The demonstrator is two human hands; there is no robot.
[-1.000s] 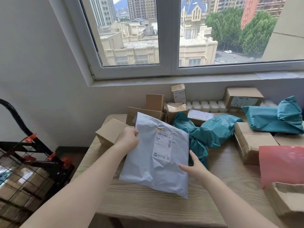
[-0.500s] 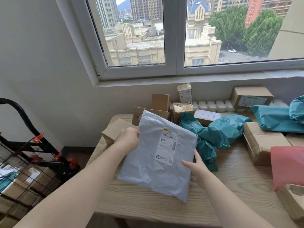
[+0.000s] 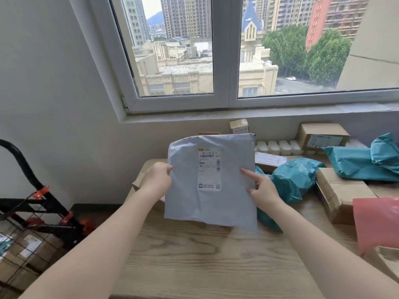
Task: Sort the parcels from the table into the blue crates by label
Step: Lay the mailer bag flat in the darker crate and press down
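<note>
I hold a flat grey mailer bag (image 3: 228, 203) upright above the wooden table (image 3: 216, 260), its white shipping label (image 3: 209, 169) facing me. My left hand (image 3: 157, 180) grips the bag's left edge. My right hand (image 3: 262, 190) pinches the right edge, thumb on the front. Behind the bag lie other parcels: teal bags (image 3: 295, 178) (image 3: 362, 160), brown cardboard boxes (image 3: 341, 193) (image 3: 321, 134), and a pink bag (image 3: 377, 221) at the right. No blue crate is in view.
A black folding cart (image 3: 32, 190) with orange clips stands at the left, with boxed parcels (image 3: 28, 251) inside its wire basket. A row of small white bottles (image 3: 278, 146) sits against the wall under the window sill (image 3: 259, 113).
The grey bag has been lifted off the table and turned upright, label toward me. Both hands rose with it, and the view moved closer.
</note>
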